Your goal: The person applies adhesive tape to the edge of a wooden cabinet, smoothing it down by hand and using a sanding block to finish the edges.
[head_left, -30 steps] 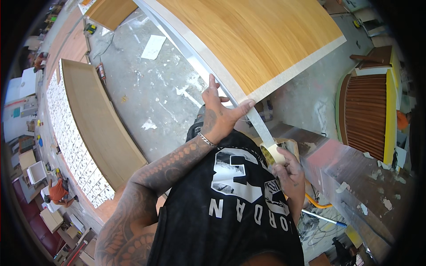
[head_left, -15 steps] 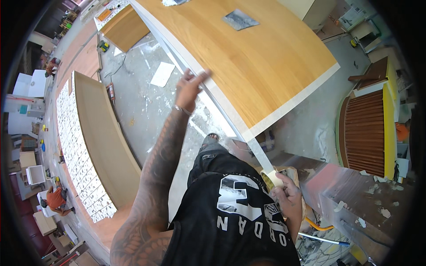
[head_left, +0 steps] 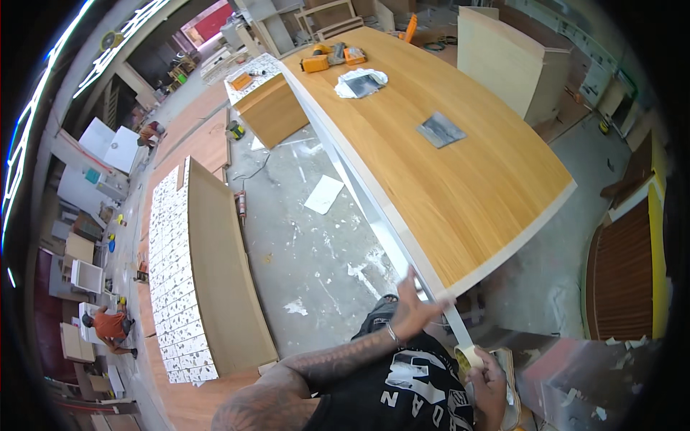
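Observation:
A large oak-coloured tabletop with a white edge band stretches away from me. My left hand lies with spread fingers against that white edge, close to the near corner. From there a strip of pale masking tape runs down to a tape roll. My right hand grips the roll just below the corner, in front of my black shirt.
On the tabletop lie a grey sheet, a white rag and yellow power tools. A long curved wooden counter lies on the floor at left. A slatted brown cabinet stands right. A person in orange crouches far left.
My left hand slid far along the table edge, then came back to the near corner. The view has tipped up, showing more of the tabletop. My right hand still holds the roll.

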Demonstrator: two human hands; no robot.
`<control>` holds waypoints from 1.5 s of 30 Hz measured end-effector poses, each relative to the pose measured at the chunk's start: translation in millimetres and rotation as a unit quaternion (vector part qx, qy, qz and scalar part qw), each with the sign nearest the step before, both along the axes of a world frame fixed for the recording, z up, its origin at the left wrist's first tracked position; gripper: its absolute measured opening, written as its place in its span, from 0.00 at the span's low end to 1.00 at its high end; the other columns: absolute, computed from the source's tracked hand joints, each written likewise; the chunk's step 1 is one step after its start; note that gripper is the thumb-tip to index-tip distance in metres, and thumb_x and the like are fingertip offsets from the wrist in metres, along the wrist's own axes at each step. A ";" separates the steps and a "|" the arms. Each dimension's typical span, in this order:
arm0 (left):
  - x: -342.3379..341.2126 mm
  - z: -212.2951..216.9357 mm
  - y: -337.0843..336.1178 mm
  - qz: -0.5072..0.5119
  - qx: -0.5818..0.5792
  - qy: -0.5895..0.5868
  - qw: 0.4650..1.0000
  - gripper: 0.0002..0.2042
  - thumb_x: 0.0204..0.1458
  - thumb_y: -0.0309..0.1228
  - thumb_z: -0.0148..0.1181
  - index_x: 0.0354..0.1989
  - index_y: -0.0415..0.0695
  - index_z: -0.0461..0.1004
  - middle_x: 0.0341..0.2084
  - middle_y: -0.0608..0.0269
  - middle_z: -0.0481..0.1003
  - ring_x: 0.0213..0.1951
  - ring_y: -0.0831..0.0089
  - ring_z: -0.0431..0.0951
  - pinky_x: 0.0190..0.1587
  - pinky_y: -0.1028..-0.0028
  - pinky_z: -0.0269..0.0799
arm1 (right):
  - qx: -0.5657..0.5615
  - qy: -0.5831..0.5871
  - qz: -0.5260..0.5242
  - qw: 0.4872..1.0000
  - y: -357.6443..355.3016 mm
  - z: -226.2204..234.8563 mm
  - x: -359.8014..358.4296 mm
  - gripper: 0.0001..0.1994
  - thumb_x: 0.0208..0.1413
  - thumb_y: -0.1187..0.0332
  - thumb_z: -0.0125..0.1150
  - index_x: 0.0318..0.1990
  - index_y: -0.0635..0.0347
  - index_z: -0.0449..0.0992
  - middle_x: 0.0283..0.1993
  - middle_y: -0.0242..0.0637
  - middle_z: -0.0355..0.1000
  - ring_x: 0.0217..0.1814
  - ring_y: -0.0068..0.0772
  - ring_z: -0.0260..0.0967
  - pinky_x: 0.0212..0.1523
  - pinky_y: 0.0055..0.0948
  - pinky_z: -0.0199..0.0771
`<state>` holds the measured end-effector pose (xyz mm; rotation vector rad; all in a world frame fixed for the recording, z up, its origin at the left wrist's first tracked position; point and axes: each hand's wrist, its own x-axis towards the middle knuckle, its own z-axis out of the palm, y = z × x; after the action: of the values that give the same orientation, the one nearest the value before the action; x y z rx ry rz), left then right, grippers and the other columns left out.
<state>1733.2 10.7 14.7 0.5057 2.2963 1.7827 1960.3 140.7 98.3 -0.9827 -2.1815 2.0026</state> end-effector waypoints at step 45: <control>-152.7 107.5 33.0 -0.475 -0.098 -0.268 0.833 0.16 0.58 0.33 0.62 0.49 0.38 0.70 0.33 0.66 0.76 0.27 0.83 0.74 0.22 0.79 0.72 | 0.168 -0.007 -0.362 0.917 -82.4 25.5 -44.5 0.16 0.60 0.76 0.60 0.56 0.65 0.73 0.26 0.31 0.69 0.28 0.19 0.65 0.32 0.22 0.66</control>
<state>1580.5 43.8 122.2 0.7903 1.3918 0.9898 1915.8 58.3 123.9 -1.4539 -1.6926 1.2406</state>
